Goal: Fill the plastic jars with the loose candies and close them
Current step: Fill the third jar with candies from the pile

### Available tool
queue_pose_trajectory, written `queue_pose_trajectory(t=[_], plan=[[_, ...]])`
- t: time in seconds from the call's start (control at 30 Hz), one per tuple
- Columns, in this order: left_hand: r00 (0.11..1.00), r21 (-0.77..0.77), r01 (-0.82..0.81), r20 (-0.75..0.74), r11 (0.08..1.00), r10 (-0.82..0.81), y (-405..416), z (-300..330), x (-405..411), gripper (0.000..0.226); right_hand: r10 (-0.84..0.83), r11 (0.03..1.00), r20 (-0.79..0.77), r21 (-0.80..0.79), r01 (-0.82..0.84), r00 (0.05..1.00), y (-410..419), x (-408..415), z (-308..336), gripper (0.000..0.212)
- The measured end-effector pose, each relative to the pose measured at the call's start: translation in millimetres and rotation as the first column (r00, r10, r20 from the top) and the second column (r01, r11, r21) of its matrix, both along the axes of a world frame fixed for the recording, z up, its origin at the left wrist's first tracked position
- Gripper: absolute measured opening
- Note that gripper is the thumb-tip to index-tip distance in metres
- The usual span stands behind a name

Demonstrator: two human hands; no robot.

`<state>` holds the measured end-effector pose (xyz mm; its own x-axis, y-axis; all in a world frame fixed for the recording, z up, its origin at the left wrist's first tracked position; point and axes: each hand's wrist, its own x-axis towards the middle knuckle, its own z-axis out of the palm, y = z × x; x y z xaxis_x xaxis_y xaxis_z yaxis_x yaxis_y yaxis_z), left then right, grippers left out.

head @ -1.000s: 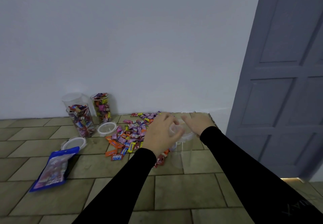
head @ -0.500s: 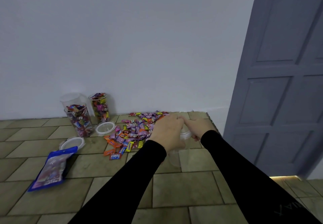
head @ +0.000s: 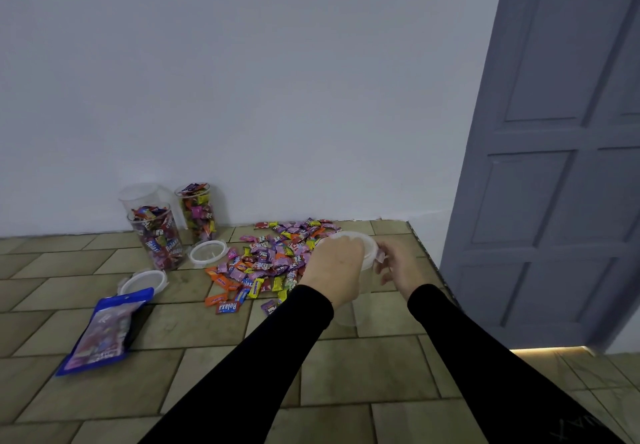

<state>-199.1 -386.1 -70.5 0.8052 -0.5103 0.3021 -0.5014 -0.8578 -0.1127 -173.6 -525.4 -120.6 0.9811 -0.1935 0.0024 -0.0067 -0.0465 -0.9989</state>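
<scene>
Left hand [head: 334, 268] curled over round translucent lid [head: 365, 246] atop clear cylindrical jar [head: 353, 312]; right hand [head: 401, 265] pinches lid tab; glossy wrapped candies [head: 273, 260] heaped beside.

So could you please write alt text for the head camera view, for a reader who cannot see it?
A person's left hand and right hand work at the white lid of a clear empty jar on a tiled floor, beside a pile of loose candies. Near the wall stand two candy-filled jars, two loose lids and a blue bag.
</scene>
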Motion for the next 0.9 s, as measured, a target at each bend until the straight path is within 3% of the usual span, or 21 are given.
queue_pose_trajectory(t=[0.07,0.2,0.3,0.4,0.53,0.67,0.8,0.9], plan=[[1.000,-0.061,0.008,-0.023,0.998,-0.009,1.6,-1.4,-1.3,0.042,0.044,0.999,0.025,-0.010,-0.043,0.999,-5.5,-4.8,-11.9,0.017],[0.999,-0.109,0.007,-0.032,0.994,-0.011,3.5,-1.5,-3.0,0.044,0.285,0.948,0.016,-0.152,-0.280,0.958,-10.1,-14.0,-28.9,0.064],[1.000,-0.114,0.011,-0.028,0.993,-0.014,6.6,1.4,-3.8,0.044,0.359,0.869,-0.013,-0.361,-0.339,0.933,-7.4,-15.0,-31.1,0.092],[1.000,-0.114,0.026,-0.002,0.993,-0.026,11.0,5.4,-5.6,0.042,0.362,0.824,-0.004,-0.466,-0.322,0.932,-0.4,-10.6,-25.8,0.082],[0.999,-0.135,0.041,0.009,0.990,-0.040,19.2,6.0,-3.8,0.033,0.316,0.837,-0.004,-0.469,-0.281,0.949,2.0,-5.6,-24.1,0.087],[0.997,-0.184,0.078,-0.008,0.980,-0.081,29.2,5.9,-2.4,0.030,0.291,0.819,-0.021,-0.512,-0.261,0.956,3.4,-3.7,-21.2,0.071],[0.991,-0.236,0.137,0.026,0.962,-0.135,37.0,-7.1,2.6,0.033,0.289,0.832,0.013,-0.497,-0.244,0.957,6.8,-0.6,-19.0,0.086],[0.986,-0.282,0.167,0.045,0.945,-0.161,39.0,-16.1,4.3,0.047,0.284,0.836,0.006,-0.492,-0.245,0.959,7.9,0.0,-20.1,0.087]])
